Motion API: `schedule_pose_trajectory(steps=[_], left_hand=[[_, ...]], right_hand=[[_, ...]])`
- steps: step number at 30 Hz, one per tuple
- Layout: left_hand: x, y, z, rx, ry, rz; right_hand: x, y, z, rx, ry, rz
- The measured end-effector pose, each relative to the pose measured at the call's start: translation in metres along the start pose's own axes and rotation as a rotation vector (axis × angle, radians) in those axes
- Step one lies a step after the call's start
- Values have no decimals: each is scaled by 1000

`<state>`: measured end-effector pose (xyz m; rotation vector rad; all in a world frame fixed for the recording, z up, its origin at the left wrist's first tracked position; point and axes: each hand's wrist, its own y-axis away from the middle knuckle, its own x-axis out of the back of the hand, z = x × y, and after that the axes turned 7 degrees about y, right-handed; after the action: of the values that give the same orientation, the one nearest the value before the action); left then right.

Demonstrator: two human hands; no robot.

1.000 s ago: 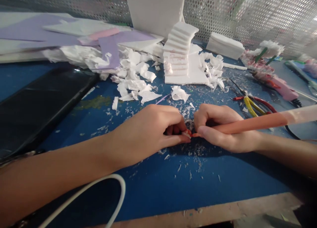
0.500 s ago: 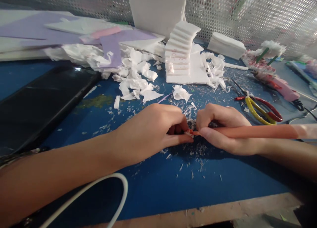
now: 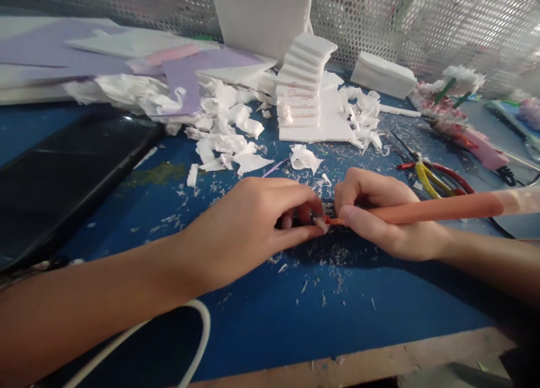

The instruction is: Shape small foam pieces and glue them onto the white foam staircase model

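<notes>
My left hand (image 3: 261, 225) pinches a small red-and-white piece (image 3: 324, 222) between thumb and fingertips, just above the blue table. Its shape is mostly hidden by the fingers. Closed around a long orange pen-like stick (image 3: 447, 208) is my right hand (image 3: 379, 213). The stick's thin tip points left and meets the small piece; its far end is pale and see-through and leans up to the right. White shavings (image 3: 337, 270) lie scattered under and around both hands.
Behind the hands are crumpled white scraps (image 3: 228, 143) and a stack of white foam strips (image 3: 301, 90). Pliers (image 3: 430, 177) with red and yellow handles lie at right, near a pink tool (image 3: 481, 149). A black phone-like slab (image 3: 80, 168) is at left; a white cable (image 3: 205, 332) loops in front.
The orange stick's far end has risen, now overlapping the plier handles. My left fingertips have shifted slightly on the small piece. The whole view has drifted a little.
</notes>
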<state>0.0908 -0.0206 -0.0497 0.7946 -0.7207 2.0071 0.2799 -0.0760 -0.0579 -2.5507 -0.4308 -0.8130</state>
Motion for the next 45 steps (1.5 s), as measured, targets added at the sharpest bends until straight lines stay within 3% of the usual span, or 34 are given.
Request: schedule_pose_trajectory(steps=[10, 15, 21, 26, 34, 45], left_hand=[[-1, 3, -3, -86, -44, 45], [-1, 2, -3, -87, -42, -2], [-2, 0, -2, -98, -63, 2], [-2, 0, -2, -88, -55, -13], [0, -2, -1, -64, -58, -43], [-1, -1, -2, -139, -107, -56]], right_hand=[[1, -1, -2, -73, -44, 23], [2, -1, -1, -2, -100, 51], [5, -1, 1, -32, 72, -17], [8, -1, -1, 49, 170, -75], [8, -2, -1, 78, 221, -44], [9, -3, -1, 72, 199, -3]])
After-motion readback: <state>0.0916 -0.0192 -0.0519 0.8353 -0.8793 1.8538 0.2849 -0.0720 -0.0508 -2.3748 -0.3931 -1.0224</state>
